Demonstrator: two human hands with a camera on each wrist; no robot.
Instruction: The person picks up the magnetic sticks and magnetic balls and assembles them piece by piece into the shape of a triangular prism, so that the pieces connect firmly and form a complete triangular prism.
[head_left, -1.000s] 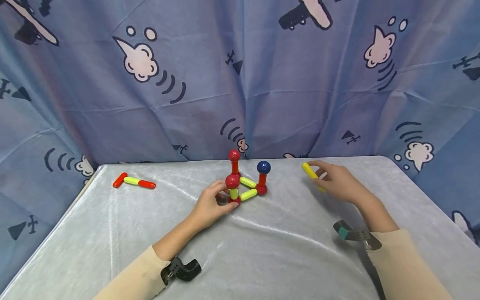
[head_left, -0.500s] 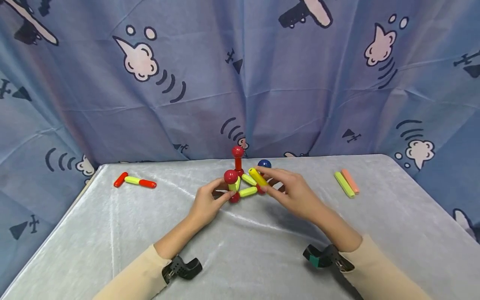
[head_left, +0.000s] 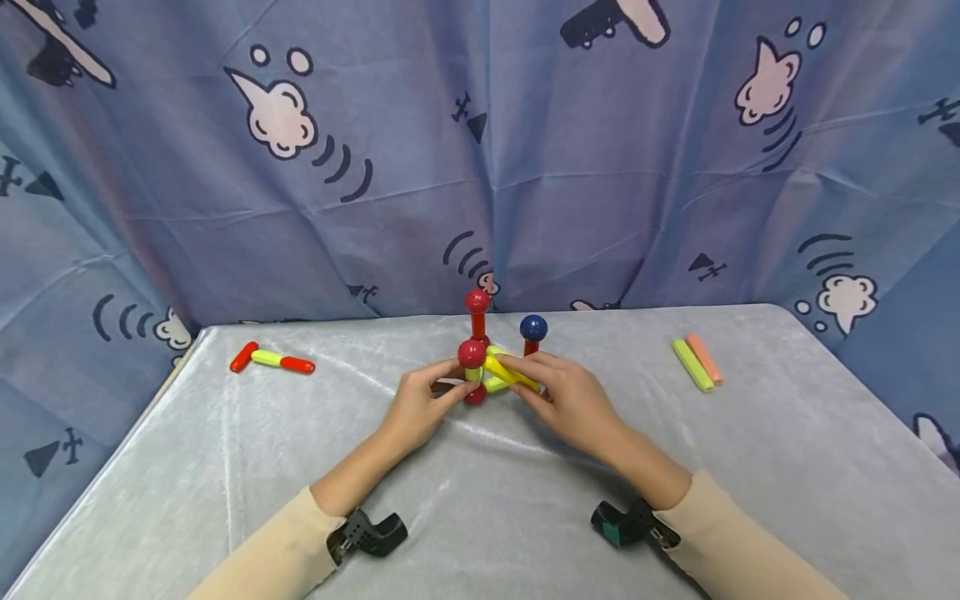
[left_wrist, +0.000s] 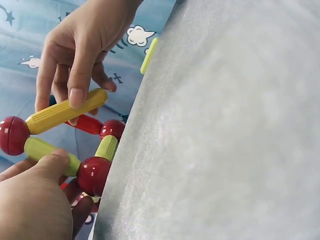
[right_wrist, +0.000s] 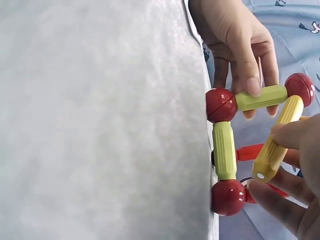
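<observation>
A magnetic ball-and-rod structure stands mid-table, with red balls at its base joined by lime rods. My left hand [head_left: 420, 400] pinches its upright lime rod [right_wrist: 275, 95], which is topped by a red ball [head_left: 472, 353]. Between the thumb and fingers of my right hand [head_left: 581, 404] is a yellow magnetic rod [left_wrist: 52, 115]. One end of that yellow rod meets the top red ball in both wrist views; the other end slants down toward the right. Behind rises a red rod bearing another red ball [head_left: 477, 302]. A blue ball [head_left: 533, 327] tops the right upright, partly hidden by my right hand.
On the left of the grey cloth-covered table [head_left: 300, 442] lie two red rods with a lime rod [head_left: 267, 357] between them. A lime rod [head_left: 693, 365] and a salmon rod [head_left: 705, 359] lie side by side on the right. A patterned curtain [head_left: 420, 167] hangs behind.
My right hand has carried the yellow rod leftward from the right side to the structure, uncovering the lime and salmon rods. My left hand has stayed at the structure.
</observation>
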